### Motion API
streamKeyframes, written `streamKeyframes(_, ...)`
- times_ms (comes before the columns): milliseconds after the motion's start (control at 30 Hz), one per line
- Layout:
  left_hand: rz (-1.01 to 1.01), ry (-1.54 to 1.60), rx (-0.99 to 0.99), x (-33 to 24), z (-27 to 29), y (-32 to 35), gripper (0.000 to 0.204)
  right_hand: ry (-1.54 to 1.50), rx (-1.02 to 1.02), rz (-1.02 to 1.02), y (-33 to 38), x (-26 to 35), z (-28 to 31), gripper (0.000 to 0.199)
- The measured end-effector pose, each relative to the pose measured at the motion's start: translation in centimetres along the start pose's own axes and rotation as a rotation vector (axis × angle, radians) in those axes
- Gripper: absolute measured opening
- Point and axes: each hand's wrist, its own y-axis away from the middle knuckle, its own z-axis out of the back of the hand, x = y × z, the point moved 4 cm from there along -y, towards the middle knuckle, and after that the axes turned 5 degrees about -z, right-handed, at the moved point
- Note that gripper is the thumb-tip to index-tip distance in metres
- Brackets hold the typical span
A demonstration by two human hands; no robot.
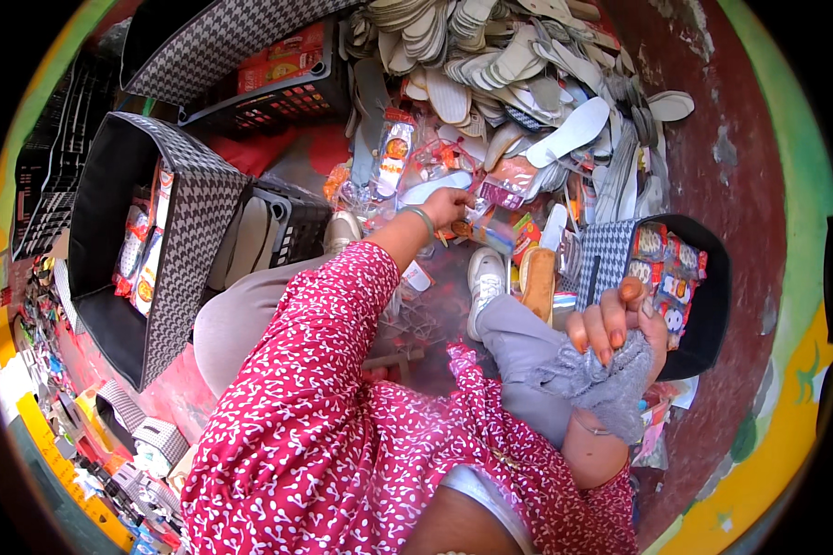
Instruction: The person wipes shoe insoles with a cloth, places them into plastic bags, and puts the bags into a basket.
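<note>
My left hand (449,209), with a green bangle at its wrist, reaches forward over the pile of packets. Its fingers are pinched at a clear plastic packet (493,234) with coloured strips, near my white shoe (487,282). At the right, my right hand (620,324) is raised with its fingers curled round a crumpled grey cloth (611,375), which hangs over the wrist. Just beyond that hand stands a dark bin (708,301) with a houndstooth side, holding several red-edged packets (676,277). A brown-handled brush-like piece (538,283) lies near my shoe.
A big heap of pale shoe insoles (528,65) fills the far middle. Houndstooth boxes (194,176) stand at the left, one with packets inside. A black crate (278,88) holds red packs. Small goods (111,453) lie at the lower left. The dark red floor (713,166) runs along the right.
</note>
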Motion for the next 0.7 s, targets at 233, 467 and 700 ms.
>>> streamKeyframes(233,-0.164,0.881,-0.316,-0.9,10.5,0.5,0.015,0.035,-0.023,-0.018,0.0,-0.2,-0.1,0.029)
streamKeyframes(467,0.100,0.570,-0.766,6.0,19.7,2.2,0.033,0.051,-0.070,-0.091,-0.3,-1.0,-0.2,0.026)
streamKeyframes(700,0.384,-0.209,-0.735,0.8,17.8,4.2,0.070,0.057,-0.105,-0.100,-0.9,-1.5,-0.1,0.025)
